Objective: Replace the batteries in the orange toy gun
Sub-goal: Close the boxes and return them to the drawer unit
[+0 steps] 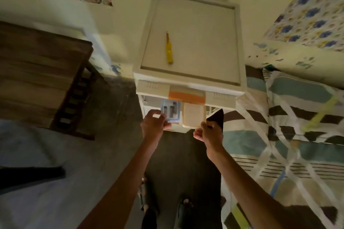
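A blue-edged blister pack of batteries is over the left part of an open drawer of a white plastic cabinet. My left hand pinches the pack by its lower left corner. My right hand has its fingers curled round the drawer's front right corner. A yellow screwdriver lies on the cabinet top, left of centre. An orange band runs across the front of the closed drawer above the open one. I cannot make out a toy gun in this view.
A bed with a striped and patterned cover stands close on the right, touching the cabinet's side. A dark wooden table stands on the left. My feet are on the dark floor in front of the cabinet.
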Demonstrator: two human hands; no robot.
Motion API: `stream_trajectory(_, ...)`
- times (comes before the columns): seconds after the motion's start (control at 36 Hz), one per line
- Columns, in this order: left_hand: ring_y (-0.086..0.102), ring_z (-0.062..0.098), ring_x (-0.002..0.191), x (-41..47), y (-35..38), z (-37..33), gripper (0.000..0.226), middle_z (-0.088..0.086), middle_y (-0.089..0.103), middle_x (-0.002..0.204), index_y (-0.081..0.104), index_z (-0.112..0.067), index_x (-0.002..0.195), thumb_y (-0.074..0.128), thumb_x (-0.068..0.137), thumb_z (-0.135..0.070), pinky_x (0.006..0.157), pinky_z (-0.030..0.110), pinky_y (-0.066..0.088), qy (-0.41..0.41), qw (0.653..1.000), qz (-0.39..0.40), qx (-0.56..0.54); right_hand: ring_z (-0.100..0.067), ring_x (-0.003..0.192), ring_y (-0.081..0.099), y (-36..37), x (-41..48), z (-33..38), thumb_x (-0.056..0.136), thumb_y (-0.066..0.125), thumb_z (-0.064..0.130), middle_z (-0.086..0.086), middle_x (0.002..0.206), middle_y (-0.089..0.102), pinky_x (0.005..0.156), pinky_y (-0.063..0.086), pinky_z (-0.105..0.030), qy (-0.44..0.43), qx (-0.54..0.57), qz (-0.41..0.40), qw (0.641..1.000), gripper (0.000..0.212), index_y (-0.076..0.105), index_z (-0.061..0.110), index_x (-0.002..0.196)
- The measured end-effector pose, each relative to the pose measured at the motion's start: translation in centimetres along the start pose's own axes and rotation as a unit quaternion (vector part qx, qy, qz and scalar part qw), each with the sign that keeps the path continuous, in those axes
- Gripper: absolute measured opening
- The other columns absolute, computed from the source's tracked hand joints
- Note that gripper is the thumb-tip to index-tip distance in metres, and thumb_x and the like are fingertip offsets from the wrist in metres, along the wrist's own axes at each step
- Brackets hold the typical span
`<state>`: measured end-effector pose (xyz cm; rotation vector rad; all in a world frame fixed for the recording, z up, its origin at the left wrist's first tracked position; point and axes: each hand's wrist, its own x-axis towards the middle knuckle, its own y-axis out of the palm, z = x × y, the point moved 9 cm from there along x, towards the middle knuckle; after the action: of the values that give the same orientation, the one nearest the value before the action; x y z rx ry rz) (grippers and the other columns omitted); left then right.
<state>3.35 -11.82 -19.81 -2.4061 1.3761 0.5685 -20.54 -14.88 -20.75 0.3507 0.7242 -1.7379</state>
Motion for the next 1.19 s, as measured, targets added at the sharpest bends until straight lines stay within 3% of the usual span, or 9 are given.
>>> stream_trajectory(0.08, 0.074, 0.018, 0.069, 3.1, 0.7, 0.1, 0.012, 0.011, 0.073, 0.083, 0.06, -0.01, 0.103, 0.063, 0.092, -0.01, 0.064, 0.026, 0.06, 0.01, 1.0, 0.005, 0.018, -0.021, 0.075, 0.071, 1.8, 2.9, 0.0, 0.095, 0.058, 0.016, -0.013, 0.086, 0.07, 0.074, 0.06, -0.039, -0.01, 0.027, -0.006, 1.0, 0.01, 0.056, 0.012, 0.104)
stream_trajectory(0.33, 0.071, 0.012, 0.062, 10.9, 3.9, 0.8, 0.02, 0.013, 0.071, 0.086, 0.055, -0.001, 0.108, 0.063, 0.092, -0.01, 0.073, 0.04, 0.061, 0.022, 0.999, 0.032, 0.036, -0.017, 0.051, 0.058, 3.6, 8.9, 1.0, 0.095, 0.055, 0.015, -0.015, 0.073, 0.063, 0.037, 0.043, -0.021, -0.022, 0.072, -0.059, 0.995, 0.014, 0.054, 0.002, 0.096)
stream_trajectory(0.47, 0.069, 0.01, 0.056, 11.3, 4.7, 1.3, 0.008, 0.008, 0.071, 0.076, 0.061, 0.0, 0.093, 0.064, 0.091, -0.007, 0.07, 0.033, 0.061, -0.001, 0.999, 0.034, 0.032, -0.024, 0.066, 0.063, 3.2, 9.3, 0.8, 0.094, 0.058, 0.012, -0.016, 0.081, 0.066, 0.048, 0.054, -0.027, 0.008, 0.122, -0.088, 0.989, 0.012, 0.055, 0.002, 0.1)
stream_trajectory(0.58, 0.066, 0.017, 0.068, 11.0, 5.2, 1.9, 0.023, -0.004, 0.068, 0.058, 0.056, -0.011, 0.071, 0.059, 0.092, -0.002, 0.078, 0.036, 0.059, -0.057, 0.996, 0.057, 0.044, -0.015, 0.055, 0.054, 3.4, 9.2, 0.6, 0.096, 0.052, 0.01, -0.009, 0.073, 0.059, 0.041, 0.045, -0.02, 0.025, 0.14, -0.064, 0.988, 0.005, 0.052, 0.008, 0.092)
stream_trajectory(0.64, 0.067, 0.019, 0.072, 10.3, 4.8, 2.1, 0.011, 0.005, 0.068, 0.077, 0.056, -0.01, 0.084, 0.057, 0.094, -0.013, 0.078, 0.036, 0.059, -0.073, 0.993, 0.048, 0.073, -0.014, 0.06, 0.059, 3.1, 8.7, 0.7, 0.097, 0.054, 0.017, -0.01, 0.082, 0.063, 0.047, 0.048, -0.019, 0.018, 0.115, -0.049, 0.992, 0.009, 0.055, 0.008, 0.099)
stream_trajectory(0.75, 0.07, 0.026, 0.079, 6.2, 3.2, 2.0, 0.03, 0.009, 0.066, 0.09, 0.047, -0.014, 0.114, 0.057, 0.095, -0.035, 0.077, 0.041, 0.059, -0.049, 0.977, 0.043, 0.204, -0.018, 0.076, 0.07, 2.0, 6.4, 0.0, 0.095, 0.059, 0.024, -0.01, 0.1, 0.067, 0.062, 0.059, -0.026, 0.005, 0.001, -0.027, 1.0, 0.024, 0.057, 0.009, 0.114)
stream_trajectory(0.94, 0.058, 0.0, 0.052, -5.5, 3.0, -4.7, 0.011, -0.002, 0.067, 0.075, 0.064, -0.018, 0.092, 0.055, 0.097, -0.023, 0.048, 0.011, 0.041, 0.006, 0.954, 0.184, 0.238, -0.008, 0.066, 0.068, -0.3, -4.7, 6.4, 0.094, 0.058, 0.013, -0.001, 0.078, 0.07, 0.055, 0.05, -0.015, -0.167, -0.118, 0.073, 0.976, 0.01, 0.067, 0.015, 0.09)
stream_trajectory(1.03, 0.062, 0.0, 0.052, -7.4, 2.3, -11.9, 0.012, -0.005, 0.068, 0.072, 0.064, -0.021, 0.088, 0.057, 0.095, -0.026, 0.046, 0.01, 0.041, 0.107, 0.949, 0.14, 0.261, -0.003, 0.066, 0.066, -0.5, -8.7, 11.2, 0.093, 0.061, 0.018, 0.005, 0.073, 0.069, 0.059, 0.05, -0.012, -0.271, -0.151, 0.103, 0.945, 0.009, 0.067, 0.018, 0.087)
stream_trajectory(1.19, 0.06, -0.004, 0.066, -4.7, 1.9, -22.7, 0.013, -0.014, 0.064, 0.073, 0.061, -0.023, 0.083, 0.055, 0.093, -0.027, 0.058, 0.011, 0.043, 0.265, 0.911, -0.034, 0.313, 0.001, 0.079, 0.059, -0.5, -10.3, 20.0, 0.091, 0.066, 0.022, 0.011, 0.09, 0.063, 0.073, 0.047, -0.009, -0.486, -0.223, 0.026, 0.845, 0.008, 0.064, 0.019, 0.097)
